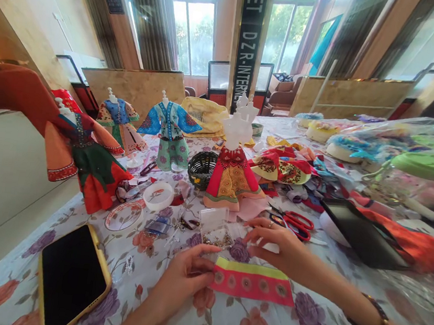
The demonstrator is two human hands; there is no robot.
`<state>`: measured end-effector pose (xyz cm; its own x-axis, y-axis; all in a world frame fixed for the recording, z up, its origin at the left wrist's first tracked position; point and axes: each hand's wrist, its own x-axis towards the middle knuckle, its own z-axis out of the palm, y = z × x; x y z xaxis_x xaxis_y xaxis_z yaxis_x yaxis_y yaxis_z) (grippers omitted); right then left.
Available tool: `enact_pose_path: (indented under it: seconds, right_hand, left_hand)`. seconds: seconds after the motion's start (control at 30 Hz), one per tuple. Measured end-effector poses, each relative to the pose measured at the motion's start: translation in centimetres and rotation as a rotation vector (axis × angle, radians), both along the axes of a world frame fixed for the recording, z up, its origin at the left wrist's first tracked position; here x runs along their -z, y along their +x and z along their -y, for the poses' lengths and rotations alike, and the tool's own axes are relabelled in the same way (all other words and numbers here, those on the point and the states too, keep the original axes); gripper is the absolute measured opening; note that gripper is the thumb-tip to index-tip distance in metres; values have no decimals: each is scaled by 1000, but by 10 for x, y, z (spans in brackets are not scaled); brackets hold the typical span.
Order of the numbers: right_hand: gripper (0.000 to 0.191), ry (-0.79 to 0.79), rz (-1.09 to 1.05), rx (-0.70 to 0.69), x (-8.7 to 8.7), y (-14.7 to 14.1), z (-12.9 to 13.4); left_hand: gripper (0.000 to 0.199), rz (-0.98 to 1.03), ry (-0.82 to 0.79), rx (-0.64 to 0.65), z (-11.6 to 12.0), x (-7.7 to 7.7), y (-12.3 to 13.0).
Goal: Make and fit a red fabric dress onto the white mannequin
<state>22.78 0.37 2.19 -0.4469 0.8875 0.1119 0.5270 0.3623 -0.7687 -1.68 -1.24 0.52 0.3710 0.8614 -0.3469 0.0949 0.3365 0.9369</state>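
Observation:
A pink fabric strip (253,284) with a yellow-green upper band and a row of round motifs lies across the table in front of me. My left hand (183,272) grips its left end, with the index finger stretched above the strip. Beyond the strip, my right hand (272,243) hovers with bent fingers close together; anything between the fingertips is too small to make out. Left of those fingertips stands a small clear box (214,228) with its lid up and tiny beads inside. Red-handled scissors (296,222) lie behind my right hand.
A phone (72,276) in a yellow case lies at left. Several small dressed mannequins stand behind, one in a red-and-gold skirt (234,183), beside a dark woven basket (201,170). Fabric scraps (311,169), a black tray (362,233) and a white tape roll (158,196) surround the work.

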Motion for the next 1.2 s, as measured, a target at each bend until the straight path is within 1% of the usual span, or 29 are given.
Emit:
enact_pose_path:
  seconds: [0.07,0.13,0.2,0.3,0.37,0.43,0.53,0.67,0.8,0.9,0.97,1.07,1.13,1.2]
  right_hand:
    - [9,65,124,12,3,6,3]
    - [9,82,164,-13,4,8,7]
    - [9,46,117,-19,2,5,11]
    - [6,-49,-58,-12,-3,-6,14]
    - [5,-110,-177,-66,-4,-15,13]
    - [9,-154,-231,-134,-2,-24,11]
    - [14,-165,-210,-181,1,-35,7]
    - [19,-145,-163,-180,0,-45,1]
    - [21,-140,-107,-179,-3,-51,-3]
    - [23,-137,-77,-176,-3,-54,-6]
    - [24,-133,-60,-180,-2,-54,-7]
    - [26,-120,-43,-194,-1,-53,-7]
    - [23,-109,-41,-203,-1,-52,-7]
    - [21,-105,-44,-212,-1,-52,-7]
  left_hand:
    - [41,-1,3,3,1,-2,1]
    - [39,7,-12,-11,3,-3,2]
    - [40,14,-24,-29,4,-3,3]
    - [42,23,-15,-36,3,-1,4]
    - [42,20,-8,-26,2,2,3]
    - [42,18,-1,-15,1,5,2]
    - [42,31,3,-24,-1,7,1]
    - [40,24,1,-30,-2,10,0]
    - [37,-3,21,-67,-4,13,0]
    - [38,-11,0,-56,-4,10,1]
    - [39,-12,-23,-26,-3,4,1]
    - [36,-16,-29,15,0,-3,2]
    - [35,-25,-21,4,1,-6,4]
    - [35,-28,-13,-26,2,-4,5]
